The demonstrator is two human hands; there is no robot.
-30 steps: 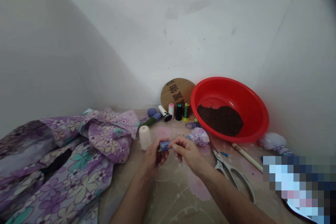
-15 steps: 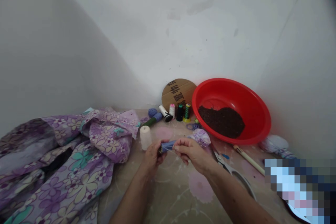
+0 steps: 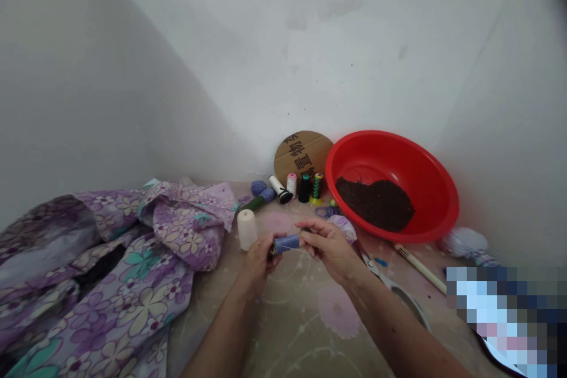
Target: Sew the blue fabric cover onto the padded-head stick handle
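Observation:
My left hand [image 3: 259, 260] is closed around the left end of a spool of blue thread [image 3: 287, 244], which lies nearly level above the table. A pale thread crosses the blue winding towards my right hand [image 3: 325, 245]. The thumb and fingers of that hand are pinched at the spool's right end, on the pale thread; its exact grip is partly hidden. Just beyond my left hand a cream cone of thread [image 3: 247, 230] stands upright. A white-and-purple ball of yarn [image 3: 343, 227] sits behind my right hand.
Several upright spools, one a black spool [image 3: 303, 189], stand before a round cardboard piece [image 3: 295, 153]. A red basin [image 3: 436, 189] holds dark brown material. Scissors [image 3: 398, 292] and a pale stick [image 3: 420, 269] lie at right. Flowered fabric [image 3: 146, 283] is heaped at left.
My right hand has shifted slightly right and up, now around the spool's right end instead of in front of it. My left hand keeps its hold; the spool shows more fully.

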